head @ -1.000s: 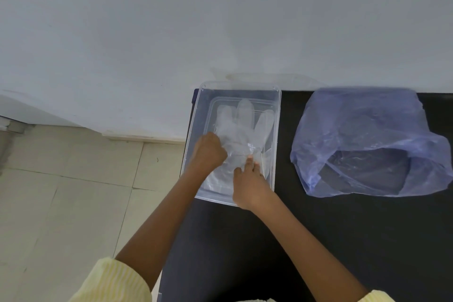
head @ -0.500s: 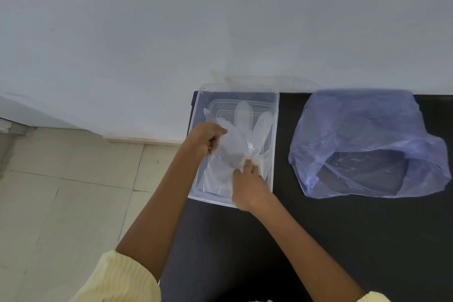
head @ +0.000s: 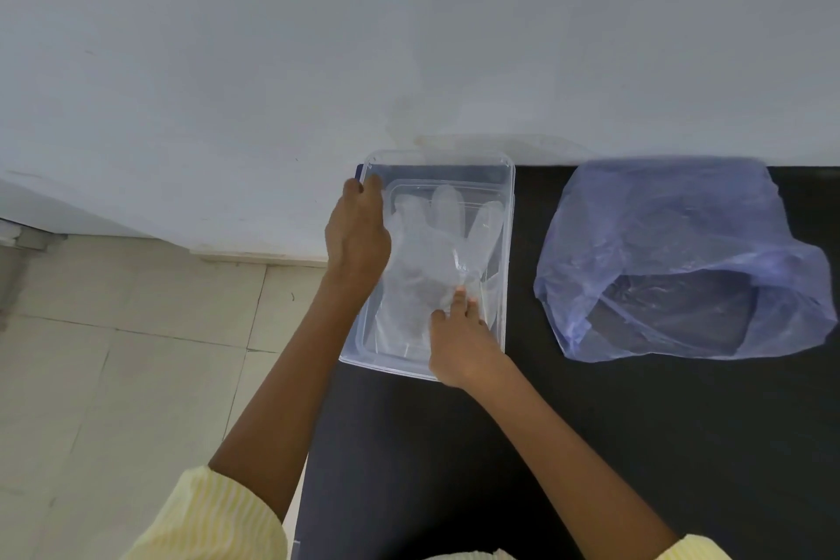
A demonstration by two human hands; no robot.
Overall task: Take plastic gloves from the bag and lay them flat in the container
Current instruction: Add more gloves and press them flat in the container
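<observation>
Our left hand (head: pixel 359 236) lies flat along the container (head: pixel 509 236) left rim; our right hand (head: pixel 461 343) presses 1 glove (head: pixel 422 259), fingers straight.

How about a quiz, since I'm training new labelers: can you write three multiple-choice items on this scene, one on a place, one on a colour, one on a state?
1. Where does the bag lie?
A. On the floor
B. On the black table, right of the container
C. Inside the container

2. What colour is the bag?
A. Translucent blue-violet
B. Opaque red
C. Solid yellow

3. How does the glove lie?
A. Hanging in mid-air
B. Inside the bag
C. Spread in the container, fingers toward the wall

Answers:
1 B, the bag sits on the dark tabletop beside the container's right side.
2 A, the table shows dimly through its bluish film.
3 C, the glove's fingers fan out over the container's bottom.
</observation>
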